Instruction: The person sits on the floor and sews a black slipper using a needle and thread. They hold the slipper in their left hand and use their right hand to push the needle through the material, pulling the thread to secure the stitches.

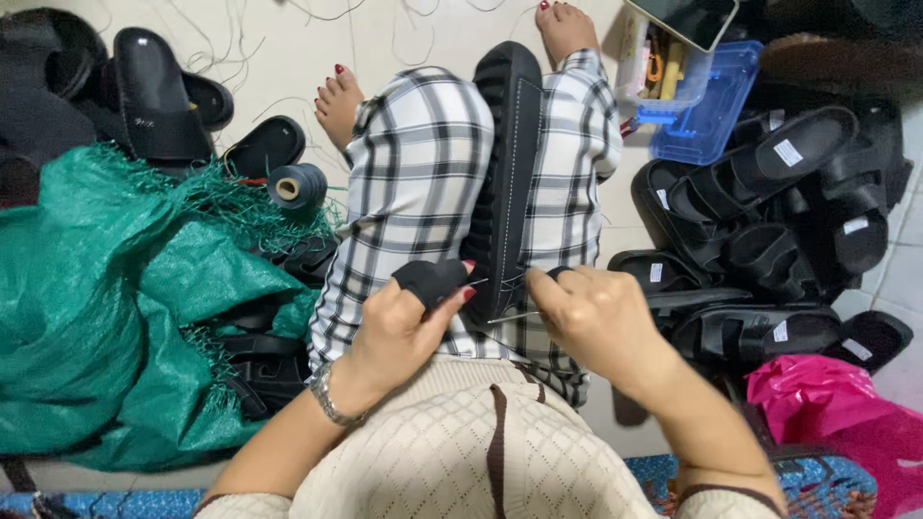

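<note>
Head view, looking down at a seated person's lap: the left hand point(399, 322), its index finger in a black fabric guard point(430, 280), is pinched closed on a fine thread, while the right hand point(596, 312) is closed on a thin needle point(511, 316) that points left toward the other hand. Both hands sit at the near end of a black sandal sole point(505, 163) clamped between the knees of checked trousers point(413, 183); the sole's long axis runs straight away from the hands toward the feet, with a stitched strip along its right edge. The right hand is slightly nearer that seam. To the left, one spool of dark thread point(296, 185) lies beside a green woven sack point(106, 298), with several loose black sandals beyond it, too overlapped to count. To the right, a heap of black strapped sandals point(769, 221) with white labels, roughly six or more; a pink plastic bag point(836, 413) nearer, and a blue plastic tray point(707, 111) at the far edge.
</note>
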